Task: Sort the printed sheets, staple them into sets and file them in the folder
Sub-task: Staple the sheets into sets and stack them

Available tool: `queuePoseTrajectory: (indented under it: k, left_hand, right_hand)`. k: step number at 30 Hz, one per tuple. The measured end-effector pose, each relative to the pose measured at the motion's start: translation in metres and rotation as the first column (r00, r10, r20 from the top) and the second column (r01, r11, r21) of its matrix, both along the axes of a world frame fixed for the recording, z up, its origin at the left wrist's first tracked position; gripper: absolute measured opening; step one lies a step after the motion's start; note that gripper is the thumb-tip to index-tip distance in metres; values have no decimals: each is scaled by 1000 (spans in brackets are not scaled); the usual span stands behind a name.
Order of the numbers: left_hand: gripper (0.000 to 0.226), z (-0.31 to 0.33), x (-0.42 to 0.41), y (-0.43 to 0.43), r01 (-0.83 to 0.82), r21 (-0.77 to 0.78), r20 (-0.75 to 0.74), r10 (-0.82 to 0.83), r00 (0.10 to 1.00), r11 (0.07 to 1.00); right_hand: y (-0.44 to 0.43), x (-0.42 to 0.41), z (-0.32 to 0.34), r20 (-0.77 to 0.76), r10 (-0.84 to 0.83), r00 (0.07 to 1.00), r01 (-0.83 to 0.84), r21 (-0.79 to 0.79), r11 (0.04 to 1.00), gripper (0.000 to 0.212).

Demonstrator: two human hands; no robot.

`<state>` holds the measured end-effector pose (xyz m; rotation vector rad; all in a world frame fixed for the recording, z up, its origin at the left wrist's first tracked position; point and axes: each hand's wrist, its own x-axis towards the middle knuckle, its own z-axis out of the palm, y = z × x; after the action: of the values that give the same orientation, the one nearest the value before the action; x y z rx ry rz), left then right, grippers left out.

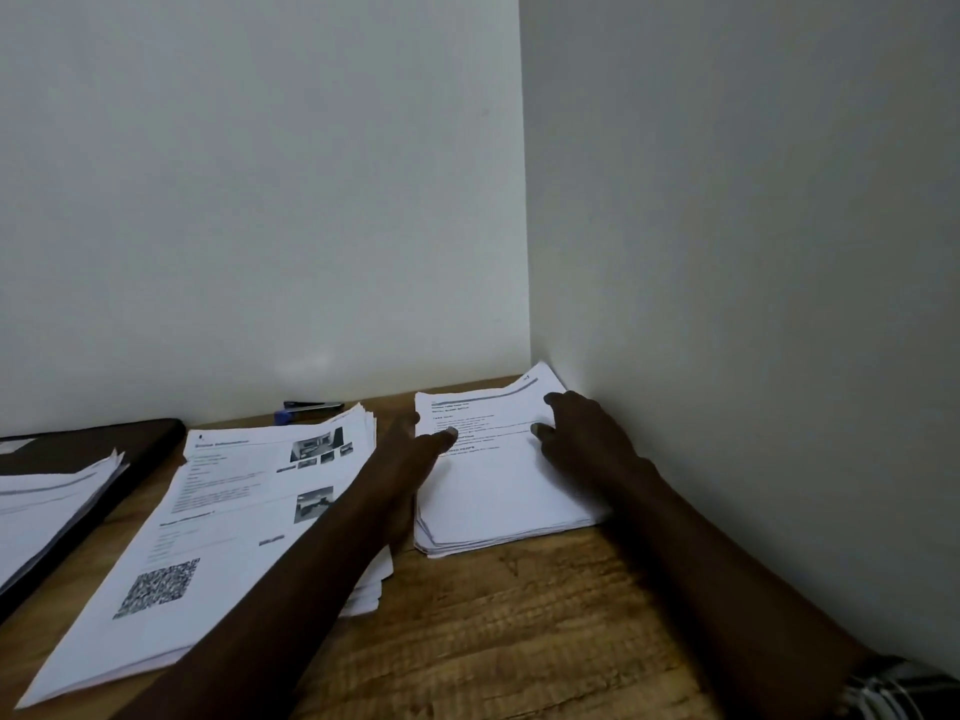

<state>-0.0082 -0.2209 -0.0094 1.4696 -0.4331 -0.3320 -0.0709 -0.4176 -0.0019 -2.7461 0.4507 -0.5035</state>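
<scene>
Wooden desk. Sheet stack at centre right of frame, by wall corner, long axis running away from me, heading at far end, print too blurred to read. My right hand rests on it, fingers spread, released. My left hand at its left edge, thumb on top sheet; grip unclear. Second stack left of centre, angled toward upper right, QR code at near end. Dark folder at far left.

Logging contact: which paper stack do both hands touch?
The right stack, in the corner; middle stack bears a QR code, left stack lies on a folder.
</scene>
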Motion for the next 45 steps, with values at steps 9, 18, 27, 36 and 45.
queuePoseTrajectory:
  k: [9, 18, 27, 36, 45]
  left_hand:
    - [75, -5, -10, -9, 30, -82, 21, -28, 999, 996]
    - [49, -8, -9, -8, 7, -1, 40, -7, 999, 1000]
    - [74, -6, -10, -5, -48, 44, 102, 43, 994, 998]
    - [48, 38, -5, 82, -379, 158, 261, 332, 907, 912]
    - [30, 41, -10, 208, -570, 261, 211, 530, 821, 779]
  right_hand:
    - [0, 3, -1, -90, 0, 996, 3, 31, 1000, 54]
    - [7, -1, -5, -120, 10, 993, -12, -13, 1000, 62]
    - [13, -6, -3, 37, 46, 998, -46, 20, 999, 54]
    - [57, 0, 25, 158, 179, 971, -215, 254, 943, 34]
    - [162, 38, 36, -32, 283, 959, -255, 342, 905, 23]
